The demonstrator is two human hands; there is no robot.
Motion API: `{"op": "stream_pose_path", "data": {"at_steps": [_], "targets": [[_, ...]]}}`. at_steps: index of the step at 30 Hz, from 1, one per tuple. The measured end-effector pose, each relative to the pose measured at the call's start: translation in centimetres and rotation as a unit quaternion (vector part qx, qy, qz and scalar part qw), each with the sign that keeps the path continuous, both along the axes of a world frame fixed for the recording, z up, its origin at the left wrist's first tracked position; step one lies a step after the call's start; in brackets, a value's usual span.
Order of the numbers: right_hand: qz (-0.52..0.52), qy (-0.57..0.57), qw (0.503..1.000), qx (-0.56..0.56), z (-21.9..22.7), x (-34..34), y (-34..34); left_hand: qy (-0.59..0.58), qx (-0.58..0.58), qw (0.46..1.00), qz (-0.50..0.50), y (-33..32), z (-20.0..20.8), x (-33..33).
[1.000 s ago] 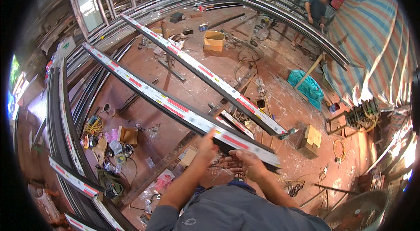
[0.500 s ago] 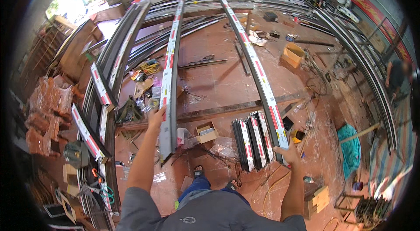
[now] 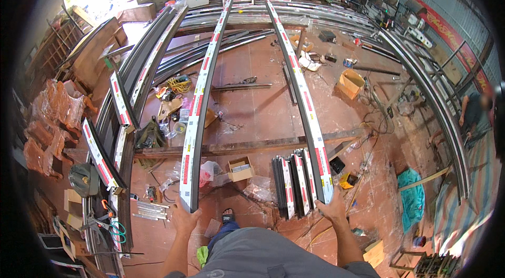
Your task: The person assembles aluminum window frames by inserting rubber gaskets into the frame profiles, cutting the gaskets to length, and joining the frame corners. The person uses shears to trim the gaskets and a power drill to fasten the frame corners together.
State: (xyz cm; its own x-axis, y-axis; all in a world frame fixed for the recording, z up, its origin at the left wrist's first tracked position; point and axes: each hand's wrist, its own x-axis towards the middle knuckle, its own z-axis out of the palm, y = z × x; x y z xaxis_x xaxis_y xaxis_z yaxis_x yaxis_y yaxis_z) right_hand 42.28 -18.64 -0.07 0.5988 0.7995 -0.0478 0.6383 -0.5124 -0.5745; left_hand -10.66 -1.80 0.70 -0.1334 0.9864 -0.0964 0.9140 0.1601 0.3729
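Two long aluminium profiles with white and red protective film stretch away from me toward an upright frame at the back. At the near end of the left profile, my left hand is closed round the end, thumb on the inner side. My right hand grips the near end of the right profile; part of its fingers is hidden. Beside that end, several short profile pieces lie bundled on a crossbeam. A wooden crossbeam passes beneath both long profiles.
Stacked profiles run along the left, with scissors and a cap near them. An open carton sits on the floor between the profiles. Cables and a teal sheet lie right. A person is at far right.
My left hand has shifted from the side of the left profile to its near end. That end has come closer and leftward. My right hand stays at the right profile's end; the view has tilted slightly.
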Motion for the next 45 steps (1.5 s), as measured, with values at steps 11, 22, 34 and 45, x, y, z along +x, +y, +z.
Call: {"op": "stream_pose_path", "data": {"at_steps": [11,22,34,45], "targets": [[0.044,0.032,0.994,0.097,-0.8,1.4,6.6,-0.021,-0.004,0.999,0.029,9.3,0.6,2.4],[0.002,0.138,0.988,0.068,-4.3,-0.9,0.9,-0.06,-0.063,0.995,0.047,0.1,0.9,-1.0],[-0.034,0.039,0.998,-0.025,3.0,-3.4,6.3,0.051,0.251,0.96,0.116,17.7,5.4,-17.4],[-0.168,-0.017,0.982,-0.088,-0.3,-2.7,4.9,0.095,0.039,0.922,0.374,29.5,10.2,-34.4]]}}
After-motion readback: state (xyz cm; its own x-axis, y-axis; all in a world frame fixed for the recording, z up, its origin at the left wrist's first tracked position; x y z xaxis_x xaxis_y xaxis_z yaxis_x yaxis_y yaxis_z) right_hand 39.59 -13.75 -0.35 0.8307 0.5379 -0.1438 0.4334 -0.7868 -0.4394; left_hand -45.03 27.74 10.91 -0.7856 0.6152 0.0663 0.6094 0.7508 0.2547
